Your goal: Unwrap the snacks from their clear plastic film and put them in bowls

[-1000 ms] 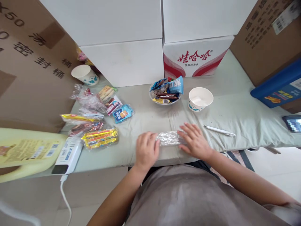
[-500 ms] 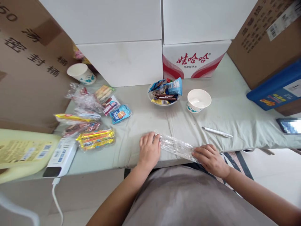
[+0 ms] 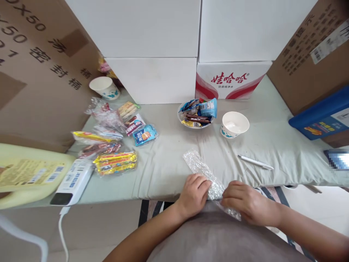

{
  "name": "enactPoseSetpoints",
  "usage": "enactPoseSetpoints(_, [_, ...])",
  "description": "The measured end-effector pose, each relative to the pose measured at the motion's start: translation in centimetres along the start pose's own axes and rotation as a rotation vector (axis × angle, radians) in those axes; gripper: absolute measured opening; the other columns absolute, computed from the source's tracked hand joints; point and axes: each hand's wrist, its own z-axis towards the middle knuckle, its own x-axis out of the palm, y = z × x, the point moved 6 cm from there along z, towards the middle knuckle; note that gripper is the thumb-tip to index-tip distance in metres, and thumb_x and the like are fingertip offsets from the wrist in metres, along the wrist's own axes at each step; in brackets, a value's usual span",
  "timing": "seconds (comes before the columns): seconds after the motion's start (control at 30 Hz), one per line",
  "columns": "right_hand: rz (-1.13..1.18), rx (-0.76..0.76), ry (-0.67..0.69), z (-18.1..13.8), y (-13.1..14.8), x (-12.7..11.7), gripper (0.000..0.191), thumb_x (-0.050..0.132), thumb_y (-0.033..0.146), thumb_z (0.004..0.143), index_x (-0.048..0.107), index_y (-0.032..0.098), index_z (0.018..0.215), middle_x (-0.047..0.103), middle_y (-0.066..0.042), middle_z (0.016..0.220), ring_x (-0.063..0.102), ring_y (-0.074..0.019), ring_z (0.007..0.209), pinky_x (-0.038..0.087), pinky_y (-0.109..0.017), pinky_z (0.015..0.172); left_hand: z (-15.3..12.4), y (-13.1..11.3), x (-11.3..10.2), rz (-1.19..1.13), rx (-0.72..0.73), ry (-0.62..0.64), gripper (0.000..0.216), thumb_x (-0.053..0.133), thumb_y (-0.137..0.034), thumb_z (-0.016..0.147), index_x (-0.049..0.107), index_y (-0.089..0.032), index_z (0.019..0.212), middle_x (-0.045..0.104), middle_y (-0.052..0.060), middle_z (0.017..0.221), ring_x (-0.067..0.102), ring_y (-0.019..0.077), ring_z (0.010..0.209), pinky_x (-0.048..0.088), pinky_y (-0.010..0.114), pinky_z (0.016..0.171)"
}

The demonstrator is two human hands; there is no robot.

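A long crinkled clear plastic bag (image 3: 200,168) lies slantwise over the front edge of the table. My left hand (image 3: 194,194) grips its middle with curled fingers. My right hand (image 3: 245,203) pinches the near end, which hangs down against my shirt. The far end of the bag rests free on the cloth. Behind it stand a white bowl of wrapped snacks (image 3: 196,113) and an empty paper bowl (image 3: 234,124).
A white pen (image 3: 255,162) lies right of the bag. Loose snack packets (image 3: 114,161) cover the left side, beside a power strip (image 3: 73,181) and a yellow jug (image 3: 27,174). Cartons and white boxes (image 3: 152,78) wall the back; another paper bowl (image 3: 105,87) sits far left.
The plastic bag turned from lying flat across the table to slanting over its edge. Both hands drew back toward my body and closed on the bag's near half.
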Motion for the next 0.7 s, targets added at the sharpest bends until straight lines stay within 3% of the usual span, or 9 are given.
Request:
enactPoseSetpoints(0.13, [0.092,0.177,-0.035,4.9,-3.6,-0.8,0.030,0.041,0.012,0.091,0.058,0.018,0.116,0.070,-0.007,0.091,0.065,-0.0181,0.081,0.049,-0.032,0.073,-1.7,0.2,0.0,-0.164,0.018,-0.078,0.046,0.045,-0.011,0.087,0.041,-0.013,0.133,0.066,0.014,0.107,0.061,0.0251,0.102,0.051,0.042,0.088])
enactPoseSetpoints(0.27, [0.338,0.500,-0.107,10.2,-8.7,0.1,0.028,0.052,0.015,0.086,0.056,0.017,0.114,0.070,-0.002,0.084,0.066,-0.0144,0.075,0.050,-0.026,0.070,-2.3,2.5,0.0,-0.384,-0.203,-0.095,0.066,0.041,-0.010,0.088,0.013,-0.014,0.148,0.066,0.013,0.110,0.064,0.0207,0.101,0.053,0.039,0.089])
enactPoseSetpoints(0.37, [0.325,0.615,-0.091,13.3,-10.7,1.9,0.029,0.057,0.014,0.084,0.057,0.018,0.113,0.070,0.000,0.082,0.065,-0.0137,0.074,0.048,-0.025,0.069,-2.3,3.3,0.0,-0.501,-0.320,-0.089,0.072,0.040,-0.010,0.089,0.002,-0.015,0.150,0.067,0.011,0.107,0.065,0.0185,0.101,0.052,0.038,0.092])
enactPoseSetpoints(0.43, [0.218,0.626,-0.076,14.4,-11.1,2.9,0.031,0.061,0.016,0.084,0.058,0.018,0.114,0.071,-0.002,0.086,0.066,-0.0154,0.079,0.047,-0.026,0.072,-2.1,3.2,-0.2,-0.473,-0.304,-0.070,0.069,0.044,-0.012,0.088,0.011,-0.016,0.149,0.065,0.012,0.111,0.064,0.0194,0.102,0.052,0.039,0.092])
enactPoseSetpoints(0.53, [0.020,0.612,-0.056,14.6,-11.0,4.2,0.034,0.061,0.020,0.086,0.056,0.017,0.119,0.069,-0.006,0.100,0.066,-0.0175,0.084,0.047,-0.028,0.075,-1.8,2.7,-0.9,-0.327,-0.235,-0.053,0.048,0.048,-0.016,0.089,0.037,-0.018,0.136,0.064,0.012,0.112,0.064,0.0207,0.100,0.053,0.038,0.088])
enactPoseSetpoints(0.7, [-0.186,0.519,-0.078,13.7,-9.8,5.5,0.033,0.047,0.028,0.096,0.053,0.018,0.127,0.064,-0.010,0.111,0.065,-0.0193,0.090,0.047,-0.029,0.072,-0.6,4.4,-3.2,0.015,-0.247,-0.213,0.025,0.046,-0.020,0.093,0.054,-0.016,0.116,0.063,0.010,0.093,0.061,0.0212,0.086,0.053,0.036,0.076])
